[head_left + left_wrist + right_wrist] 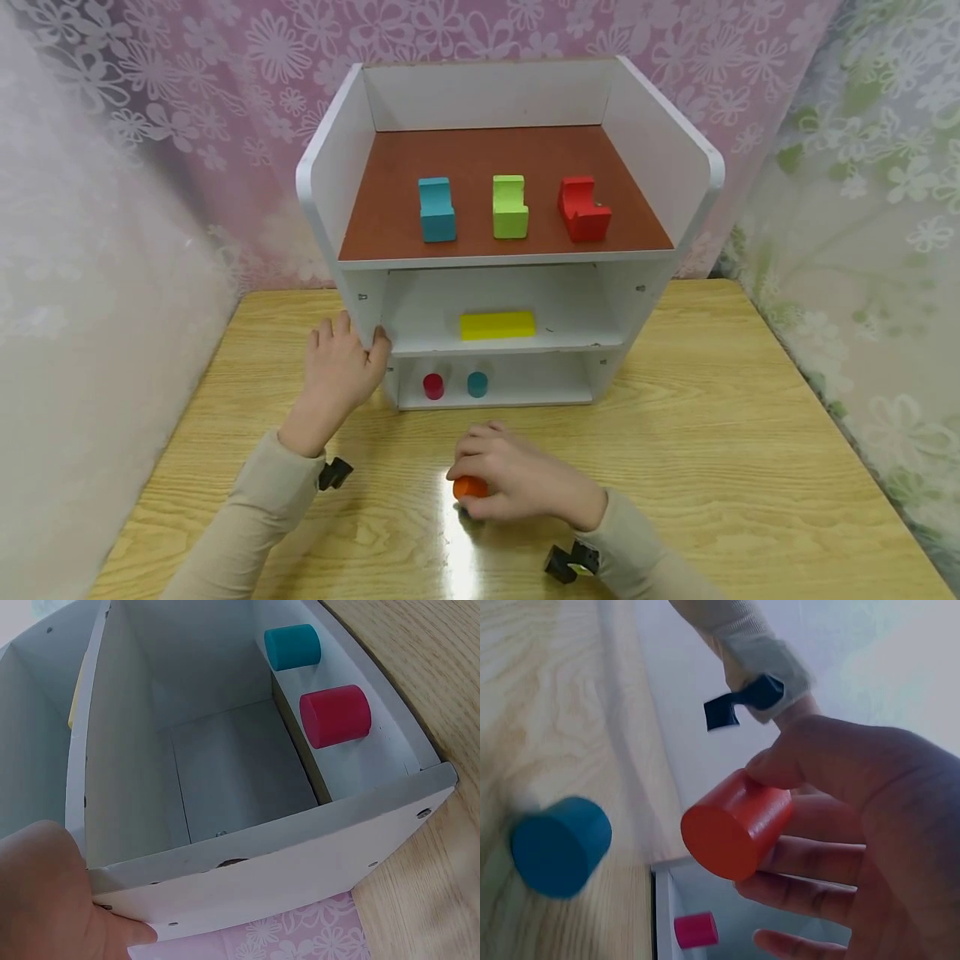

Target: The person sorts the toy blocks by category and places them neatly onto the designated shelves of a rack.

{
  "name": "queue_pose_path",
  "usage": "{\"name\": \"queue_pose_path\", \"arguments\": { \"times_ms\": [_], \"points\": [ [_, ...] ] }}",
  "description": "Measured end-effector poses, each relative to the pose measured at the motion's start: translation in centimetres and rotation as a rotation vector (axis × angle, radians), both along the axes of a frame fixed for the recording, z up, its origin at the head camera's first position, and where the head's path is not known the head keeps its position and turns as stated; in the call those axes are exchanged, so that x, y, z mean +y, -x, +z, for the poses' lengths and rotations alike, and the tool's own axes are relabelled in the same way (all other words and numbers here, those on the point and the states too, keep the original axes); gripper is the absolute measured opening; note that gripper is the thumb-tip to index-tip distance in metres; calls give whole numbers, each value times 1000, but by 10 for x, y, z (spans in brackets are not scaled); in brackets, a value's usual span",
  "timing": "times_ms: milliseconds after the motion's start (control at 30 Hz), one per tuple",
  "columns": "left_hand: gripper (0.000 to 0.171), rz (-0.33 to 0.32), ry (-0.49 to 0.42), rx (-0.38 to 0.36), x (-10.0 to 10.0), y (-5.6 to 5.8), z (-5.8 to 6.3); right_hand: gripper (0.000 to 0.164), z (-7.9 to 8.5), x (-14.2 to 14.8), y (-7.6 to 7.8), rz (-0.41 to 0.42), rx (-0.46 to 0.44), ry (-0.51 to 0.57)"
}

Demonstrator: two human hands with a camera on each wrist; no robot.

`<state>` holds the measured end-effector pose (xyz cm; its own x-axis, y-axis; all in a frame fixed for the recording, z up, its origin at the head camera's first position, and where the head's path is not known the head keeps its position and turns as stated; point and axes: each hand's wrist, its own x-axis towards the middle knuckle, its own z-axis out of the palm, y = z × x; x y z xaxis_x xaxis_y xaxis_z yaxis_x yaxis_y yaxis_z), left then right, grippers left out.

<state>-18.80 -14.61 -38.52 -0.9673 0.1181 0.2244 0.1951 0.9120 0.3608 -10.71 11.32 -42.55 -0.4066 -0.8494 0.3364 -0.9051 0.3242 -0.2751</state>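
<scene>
My right hand (510, 475) holds an orange cylinder block (731, 825) between thumb and fingers, above the wooden table in front of the shelf. Below it, a blue cylinder block (559, 847) stands on the table, mostly hidden by the hand in the head view. At the left, my left hand (341, 367) grips the front edge of the white shelf's side panel (358, 312), thumb to the front and fingers along the outer side. On the bottom shelf sit a crimson cylinder (433, 386) and a teal cylinder (477, 384).
A yellow rectangular block (498, 325) lies on the middle shelf. The brown top board (465, 154) carries a blue chair-shaped block (437, 210), a green one (510, 207) and a red one (583, 210). Flowered curtains (480, 29) hang behind and beside the table (720, 467).
</scene>
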Motion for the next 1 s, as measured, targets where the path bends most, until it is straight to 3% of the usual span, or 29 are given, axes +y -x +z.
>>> {"name": "queue_pose_path", "arguments": {
  "times_ms": [400, 733, 1000],
  "points": [
    [53, -6, -14, 17, -1, -1, -1, 20, -3, 22, 23, -146, 29, 79],
    [56, 8, -16, 23, -1, 0, -1, 17, -4, 42, 42, -241, -53, 122],
    [56, -1, -11, 19, 0, 0, -1, 18, -12, 59, 61, -403, -106, 194]
  ]
}}
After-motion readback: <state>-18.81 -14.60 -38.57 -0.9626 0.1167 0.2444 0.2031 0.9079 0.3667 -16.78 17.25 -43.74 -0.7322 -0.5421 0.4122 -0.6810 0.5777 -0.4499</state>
